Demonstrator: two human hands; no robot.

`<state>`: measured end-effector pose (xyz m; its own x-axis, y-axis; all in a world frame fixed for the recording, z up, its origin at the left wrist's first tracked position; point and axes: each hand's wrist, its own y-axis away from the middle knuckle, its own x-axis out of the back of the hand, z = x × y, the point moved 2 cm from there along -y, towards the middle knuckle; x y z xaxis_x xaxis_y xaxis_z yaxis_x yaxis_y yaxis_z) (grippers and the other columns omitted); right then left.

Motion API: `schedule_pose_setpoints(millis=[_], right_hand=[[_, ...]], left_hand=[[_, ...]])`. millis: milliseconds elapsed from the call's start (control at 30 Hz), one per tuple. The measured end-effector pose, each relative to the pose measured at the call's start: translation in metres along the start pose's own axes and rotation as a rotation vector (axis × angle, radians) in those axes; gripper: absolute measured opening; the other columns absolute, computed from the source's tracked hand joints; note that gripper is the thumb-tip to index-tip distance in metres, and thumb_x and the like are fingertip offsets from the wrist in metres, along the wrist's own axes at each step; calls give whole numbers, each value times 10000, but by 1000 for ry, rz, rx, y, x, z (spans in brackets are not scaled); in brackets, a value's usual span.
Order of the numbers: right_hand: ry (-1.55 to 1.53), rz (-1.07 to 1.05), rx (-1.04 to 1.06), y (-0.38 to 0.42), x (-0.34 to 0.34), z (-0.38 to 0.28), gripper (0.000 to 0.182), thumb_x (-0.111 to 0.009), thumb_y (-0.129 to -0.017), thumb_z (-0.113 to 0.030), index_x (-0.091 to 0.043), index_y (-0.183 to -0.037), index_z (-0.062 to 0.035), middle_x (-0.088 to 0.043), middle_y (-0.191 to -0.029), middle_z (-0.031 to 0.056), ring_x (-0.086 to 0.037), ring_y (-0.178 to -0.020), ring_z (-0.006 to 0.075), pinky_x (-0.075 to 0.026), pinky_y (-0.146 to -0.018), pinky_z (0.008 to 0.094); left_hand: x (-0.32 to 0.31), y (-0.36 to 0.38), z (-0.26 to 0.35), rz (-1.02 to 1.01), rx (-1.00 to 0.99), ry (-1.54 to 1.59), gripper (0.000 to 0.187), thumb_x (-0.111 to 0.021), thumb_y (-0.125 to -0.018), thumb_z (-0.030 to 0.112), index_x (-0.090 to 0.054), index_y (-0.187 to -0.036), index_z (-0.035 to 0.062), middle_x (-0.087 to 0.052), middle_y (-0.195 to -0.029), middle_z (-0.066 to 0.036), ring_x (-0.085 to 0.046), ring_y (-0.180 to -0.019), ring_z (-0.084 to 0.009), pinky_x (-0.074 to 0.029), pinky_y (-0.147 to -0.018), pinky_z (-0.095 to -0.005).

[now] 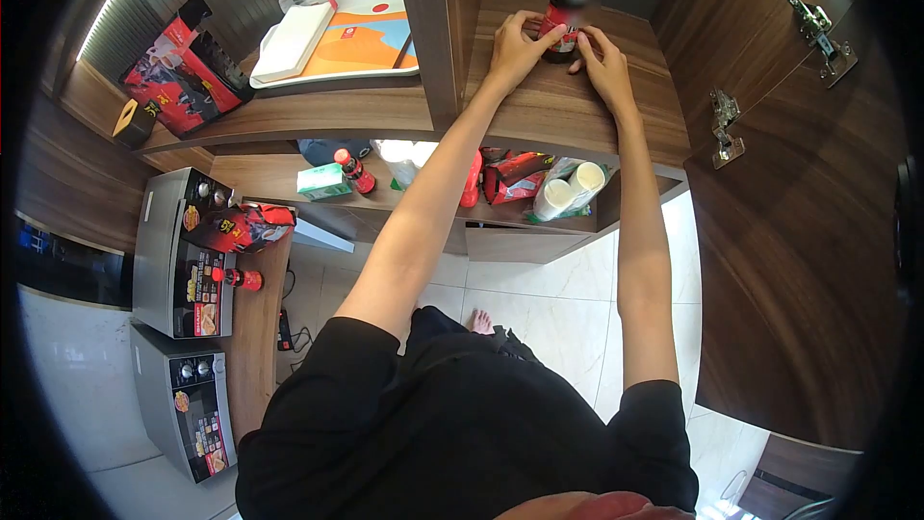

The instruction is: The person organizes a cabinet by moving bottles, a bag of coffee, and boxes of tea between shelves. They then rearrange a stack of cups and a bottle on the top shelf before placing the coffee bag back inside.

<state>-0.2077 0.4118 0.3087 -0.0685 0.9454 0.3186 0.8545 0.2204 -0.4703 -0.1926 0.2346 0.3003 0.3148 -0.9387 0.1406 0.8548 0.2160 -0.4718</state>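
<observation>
Shirt (pixel 472 424), tiled floor (pixel 558 327), bottle (pixel 566 8) on shelf (pixel 570 101)

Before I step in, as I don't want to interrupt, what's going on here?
Someone has their left hand and right hand either side of an upright bottle on a shelf; whether they grip it is unclear. The door beside it stands open. A tray lies further left, and cups sit lower down.

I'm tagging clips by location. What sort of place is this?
Probably a kitchenette or pantry: two silver, knobbed appliances resembling microwaves stand at the picture's left, a red-capped bottle stands on a wooden shelf, and white cups show below it.
</observation>
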Motion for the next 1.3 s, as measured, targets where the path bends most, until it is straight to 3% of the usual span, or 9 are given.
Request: schedule_pose_setpoints(millis=[200,600,700,800,900,1133,1233,1300], right_hand=[[-15,4,-6,0,1,0,325,-567,-1006,-242,-620,-1236,-19,-719,-1073,137,-684,-657,139,-527,-694,286],[-8,7,9,1,1,0,314,-566,-1010,-253,-627,-1215,-23,-730,-994,110,-682,-661,135,-522,-684,286],[-10,8,-12,0,1,0,317,-559,-1014,-258,-627,-1211,-20,-729,-981,111,-681,-657,137,-525,-675,288],[-21,14,-7,1,0,-1,319,-554,-1016,-261,-627,-1210,-18,-727,-982,116,-683,-651,140,-527,-666,288],[-18,14,24,-1,1,2,318,-554,-1016,-260,-627,-1208,-17,-727,-973,116,-684,-644,141,-528,-658,288],[6,15,24,-2,-1,1,321,-550,-1018,-260,-625,-1205,-10,-728,-962,113,-671,-628,129,-520,-638,285],[1,33,14,2,1,1,326,-539,-1023,-278,-634,-1192,-16,-727,-931,103,-642,-595,122,-511,-615,283],[4,75,1,3,1,-2,343,-526,-1028,-312,-656,-1156,-22,-704,-826,83,-595,-550,117,-485,-572,288]], left_hand=[[-4,-1,-2,-23,-59,-23,557,-742,-854,430,-634,-1152,-28,-616,-1071,-148,-616,-712,-171,-511,-682,-317],[-2,-1,-2,-8,-57,-23,557,-745,-845,449,-655,-1121,-26,-624,-1041,-151,-635,-714,-179,-522,-690,-326],[-1,1,3,-17,-43,-45,557,-714,-873,465,-661,-1119,-32,-628,-1047,-153,-651,-750,-178,-525,-660,-316],[0,2,10,-22,77,151,556,-670,-908,479,-668,-1108,-40,-631,-1062,-162,-661,-776,-177,-521,-622,-299],[-2,2,8,7,21,110,599,-632,-928,520,-649,-1136,-41,-666,-787,-69,-569,-604,-96,-439,-560,-258],[-1,2,5,12,-15,51,545,-582,-968,499,-671,-1100,-22,-669,-808,-68,-569,-588,-104,-436,-556,-261],[2,0,7,-40,123,163,557,-547,-983,510,-692,-1073,-21,-656,-754,-53,-558,-575,-95,-420,-538,-259],[0,1,8,-13,145,165,571,-529,-986,514,-705,-952,-28,-616,-644,-50,-572,-567,-102,-437,-536,-281]])
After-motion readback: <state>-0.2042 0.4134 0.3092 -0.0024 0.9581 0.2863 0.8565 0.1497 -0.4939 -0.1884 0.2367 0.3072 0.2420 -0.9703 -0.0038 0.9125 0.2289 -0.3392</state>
